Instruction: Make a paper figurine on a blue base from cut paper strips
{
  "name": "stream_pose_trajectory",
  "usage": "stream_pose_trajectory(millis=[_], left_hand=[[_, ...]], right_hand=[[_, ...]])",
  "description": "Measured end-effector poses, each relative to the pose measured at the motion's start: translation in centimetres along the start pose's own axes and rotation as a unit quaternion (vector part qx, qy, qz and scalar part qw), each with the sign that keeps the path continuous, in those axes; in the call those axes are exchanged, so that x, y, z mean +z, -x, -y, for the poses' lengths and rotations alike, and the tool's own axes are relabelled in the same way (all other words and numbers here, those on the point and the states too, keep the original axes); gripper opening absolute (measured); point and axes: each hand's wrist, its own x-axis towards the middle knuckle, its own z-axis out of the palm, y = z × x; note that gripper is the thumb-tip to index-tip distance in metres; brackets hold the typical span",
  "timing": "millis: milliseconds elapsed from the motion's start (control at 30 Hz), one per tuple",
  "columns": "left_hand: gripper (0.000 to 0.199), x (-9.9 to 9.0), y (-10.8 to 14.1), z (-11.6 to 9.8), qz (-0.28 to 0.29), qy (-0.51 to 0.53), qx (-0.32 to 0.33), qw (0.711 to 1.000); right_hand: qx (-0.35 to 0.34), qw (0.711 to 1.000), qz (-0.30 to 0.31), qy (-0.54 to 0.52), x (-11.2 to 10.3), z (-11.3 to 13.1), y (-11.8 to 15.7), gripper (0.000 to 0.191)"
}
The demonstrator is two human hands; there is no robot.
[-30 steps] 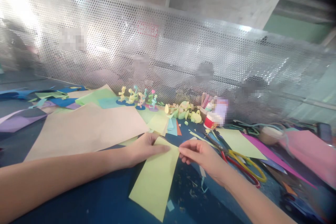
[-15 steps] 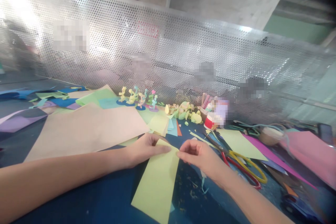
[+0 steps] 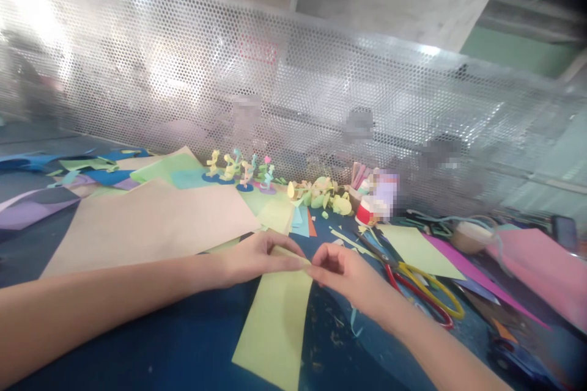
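Observation:
A yellow-green strip of paper (image 3: 277, 324) hangs down toward me over the dark blue table (image 3: 183, 342). My left hand (image 3: 261, 256) pinches its upper end between thumb and fingers. At the upper right corner of the strip, my right hand (image 3: 339, 269) is closed in a pinch on the paper. The fingertips of both hands almost meet there. Right of my right hand lie scissors (image 3: 424, 287) with red and yellow handles.
A large beige sheet (image 3: 151, 229) lies left. Small paper figures (image 3: 245, 174) on round bases and a pile of yellow-green paper pieces (image 3: 321, 193) stand before a perforated metal screen (image 3: 284, 85). A red-and-white container (image 3: 365, 212), pink sheet (image 3: 541, 263) and phone (image 3: 564, 232) lie right.
My left fingers have slid right along the strip's top edge, closer to my right fingertips. The strip's lower end has shifted slightly right.

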Motion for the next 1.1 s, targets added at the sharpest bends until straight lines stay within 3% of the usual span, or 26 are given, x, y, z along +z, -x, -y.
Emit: stream_pose_trajectory(millis=[300,700,1100], left_hand=[[0.026,0.0,-0.3,-1.0,0.027,-0.068,0.045,0.996],[0.021,-0.1,-0.1,-1.9,-0.034,-0.097,0.041,0.994],[0.022,-0.1,0.0,-1.8,-0.021,-0.092,0.007,0.995]], right_hand=[[0.016,1.000,0.001,-0.001,0.4,1.1,0.6,0.021],[0.014,1.000,-0.013,-0.013,0.5,1.6,0.7,0.015],[0.006,0.999,-0.047,-0.003,0.9,1.8,0.8,0.019]])
